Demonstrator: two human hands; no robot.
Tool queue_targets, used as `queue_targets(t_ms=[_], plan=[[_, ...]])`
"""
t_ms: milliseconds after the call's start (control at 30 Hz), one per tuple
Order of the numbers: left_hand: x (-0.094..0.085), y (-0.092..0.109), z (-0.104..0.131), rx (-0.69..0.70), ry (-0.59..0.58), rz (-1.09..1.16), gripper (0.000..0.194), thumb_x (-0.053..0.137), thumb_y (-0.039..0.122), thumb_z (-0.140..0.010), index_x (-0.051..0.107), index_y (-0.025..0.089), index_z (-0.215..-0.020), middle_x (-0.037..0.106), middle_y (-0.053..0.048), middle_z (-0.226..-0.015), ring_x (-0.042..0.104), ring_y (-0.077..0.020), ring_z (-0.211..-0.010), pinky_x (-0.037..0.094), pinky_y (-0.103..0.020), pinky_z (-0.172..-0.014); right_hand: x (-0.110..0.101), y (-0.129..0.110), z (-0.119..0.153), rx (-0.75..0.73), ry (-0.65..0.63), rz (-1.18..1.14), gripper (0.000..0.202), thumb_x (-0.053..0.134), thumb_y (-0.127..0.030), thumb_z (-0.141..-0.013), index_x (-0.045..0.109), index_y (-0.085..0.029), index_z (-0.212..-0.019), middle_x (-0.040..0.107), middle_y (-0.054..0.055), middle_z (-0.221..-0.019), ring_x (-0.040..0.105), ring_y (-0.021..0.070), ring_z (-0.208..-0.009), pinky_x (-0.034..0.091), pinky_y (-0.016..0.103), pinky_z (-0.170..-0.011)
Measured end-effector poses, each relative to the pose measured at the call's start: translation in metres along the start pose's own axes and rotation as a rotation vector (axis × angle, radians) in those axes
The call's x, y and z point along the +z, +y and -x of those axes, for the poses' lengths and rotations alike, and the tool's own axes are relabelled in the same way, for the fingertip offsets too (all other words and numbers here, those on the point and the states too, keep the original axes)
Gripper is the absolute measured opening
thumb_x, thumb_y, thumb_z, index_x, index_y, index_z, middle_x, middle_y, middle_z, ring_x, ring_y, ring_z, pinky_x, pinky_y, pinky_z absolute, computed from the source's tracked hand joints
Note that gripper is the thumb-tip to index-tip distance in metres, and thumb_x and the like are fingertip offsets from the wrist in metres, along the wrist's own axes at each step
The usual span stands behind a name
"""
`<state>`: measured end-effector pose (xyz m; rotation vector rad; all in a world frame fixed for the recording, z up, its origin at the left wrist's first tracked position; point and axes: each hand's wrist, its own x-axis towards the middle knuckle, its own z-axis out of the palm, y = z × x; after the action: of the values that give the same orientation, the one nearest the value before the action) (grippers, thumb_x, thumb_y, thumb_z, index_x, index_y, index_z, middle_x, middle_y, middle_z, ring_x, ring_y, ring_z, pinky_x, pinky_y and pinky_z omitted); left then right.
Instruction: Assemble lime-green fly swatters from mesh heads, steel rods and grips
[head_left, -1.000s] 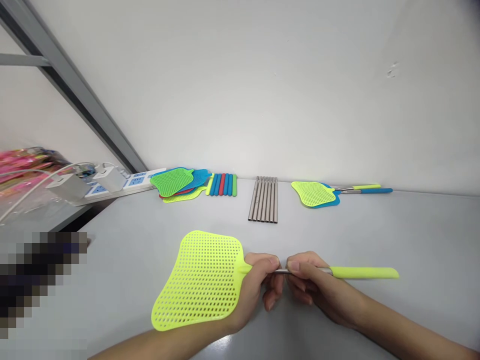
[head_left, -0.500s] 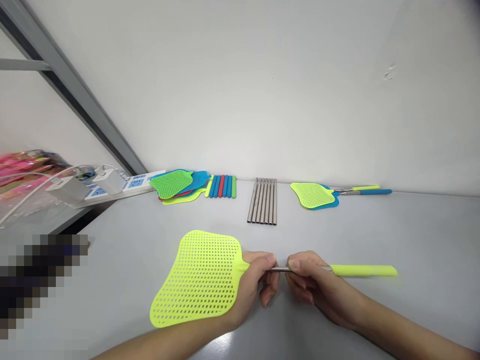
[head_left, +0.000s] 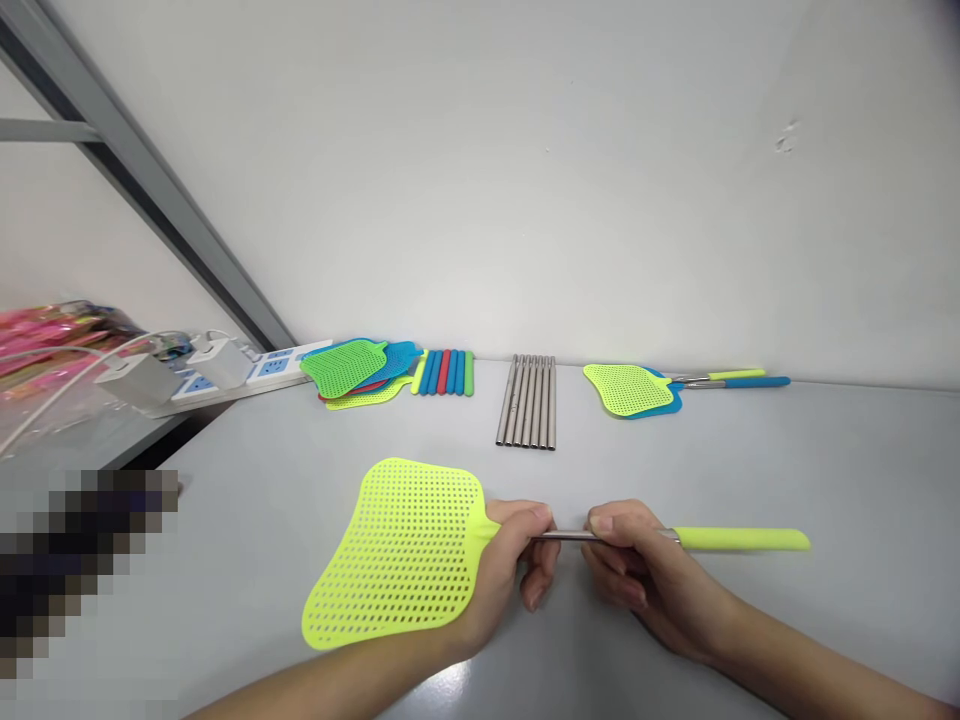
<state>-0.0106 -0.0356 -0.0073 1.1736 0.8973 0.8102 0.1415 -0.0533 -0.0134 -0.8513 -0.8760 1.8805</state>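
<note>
A yellow-green fly swatter (head_left: pixel 409 550) lies across my two hands, its perforated head to the left and its yellow-green grip (head_left: pixel 742 539) to the right. My left hand (head_left: pixel 517 555) is closed round the rod close to the head's neck. Further along, my right hand (head_left: pixel 634 555) pinches the metal rod (head_left: pixel 570 536) just before the grip. A short length of bare rod shows between both hands. Fingers cover the rest of the rod.
Loose swatter heads (head_left: pixel 345 368) are piled at the back left, beside a row of coloured grips (head_left: pixel 448 372). Several metal tubes (head_left: pixel 526 403) lie at the back middle. Swatters with rods and grips (head_left: pixel 630 388) lie back right. A power strip (head_left: pixel 274 365) with white adapters stands left.
My right hand has moved right along with the grip, so a longer stretch of rod shows between my hands. My left hand and the swatter head have hardly moved.
</note>
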Motion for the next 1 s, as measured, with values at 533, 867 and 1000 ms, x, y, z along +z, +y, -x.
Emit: queue_targets(t_ms=[533, 867, 1000], plan=[[-0.002, -0.0018, 0.0029, 0.037, -0.006, -0.021, 0.046, 0.033, 0.041, -0.085, 0.042, 0.016, -0.048, 0.037, 0.003, -0.037, 0.036, -0.0071, -0.04, 0.029, -0.021, -0.046, -0.0007, 0.0001, -0.0021, -0.053, -0.044, -0.008, 0.037, 0.049, -0.031, -0.078, 0.041, -0.015, -0.045, 0.026, -0.007, -0.041, 0.031, 0.0062, -0.036, 0.017, 0.023, -0.04], [0.0028, -0.0007, -0.0002, 0.135, 0.349, 0.268, 0.027, 0.037, 0.044, -0.083, 0.045, 0.019, -0.077, 0.031, 0.008, -0.046, 0.029, -0.0052, -0.04, 0.027, -0.017, -0.04, -0.0008, 0.0016, -0.0034, -0.102, 0.013, -0.056, 0.036, 0.048, -0.029, -0.081, 0.04, -0.015, -0.049, 0.025, -0.007, -0.044, 0.028, 0.0053, -0.039, 0.017, 0.022, -0.042], [0.0036, 0.0018, -0.0004, 0.093, 0.357, 0.231, 0.027, 0.04, 0.043, -0.082, 0.044, 0.019, -0.072, 0.032, 0.008, -0.045, 0.028, -0.0055, -0.039, 0.027, -0.017, -0.039, -0.0006, 0.003, -0.0022, -0.084, 0.003, -0.028, 0.035, 0.049, -0.032, -0.082, 0.041, -0.015, -0.052, 0.026, -0.007, -0.045, 0.029, 0.0051, -0.039, 0.018, 0.022, -0.042]])
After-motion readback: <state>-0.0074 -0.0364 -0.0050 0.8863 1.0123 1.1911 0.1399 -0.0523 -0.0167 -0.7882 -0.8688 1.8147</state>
